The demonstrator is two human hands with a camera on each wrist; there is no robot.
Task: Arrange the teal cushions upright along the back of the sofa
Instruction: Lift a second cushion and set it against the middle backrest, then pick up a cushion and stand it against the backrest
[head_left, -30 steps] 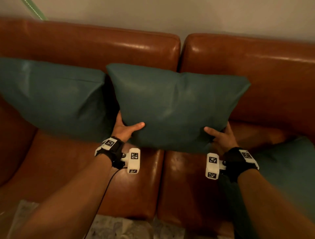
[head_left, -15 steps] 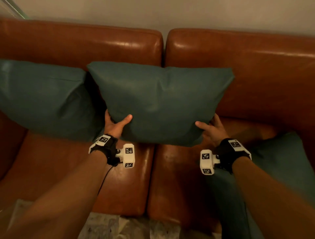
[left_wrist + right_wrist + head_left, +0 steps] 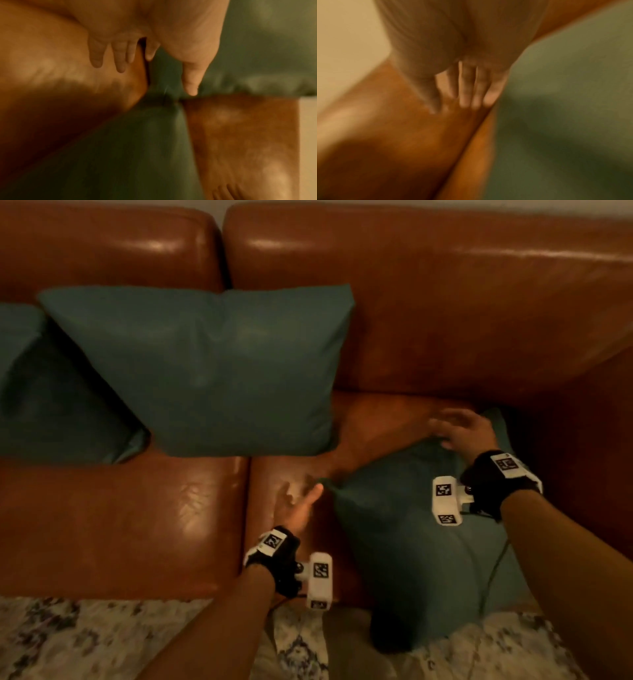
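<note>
Two teal cushions stand upright against the brown leather sofa back (image 3: pixel 445 302): one at the far left (image 3: pixel 44 405), one in the middle (image 3: pixel 219 371). A third teal cushion (image 3: pixel 411 549) lies flat on the right seat, reaching over the front edge. My left hand (image 3: pixel 298 501) hovers open at this cushion's near-left corner, fingers straight; the left wrist view shows the corner (image 3: pixel 164 93) between thumb and fingers, without a grip. My right hand (image 3: pixel 459 429) is open over the cushion's far edge, blurred by motion. In the right wrist view the fingers (image 3: pixel 467 92) are stretched beside the cushion (image 3: pixel 573 108).
The sofa's right armrest (image 3: pixel 599 440) rises beside the flat cushion. A patterned rug (image 3: pixel 102 642) lies in front of the sofa. Bare seat leather (image 3: pixel 120 525) shows below the upright cushions. Wrist cameras with cables sit on both arms.
Both hands have let go of the middle cushion, which stays upright against the back. They have moved right and down to the flat cushion, and my view has shifted right.
</note>
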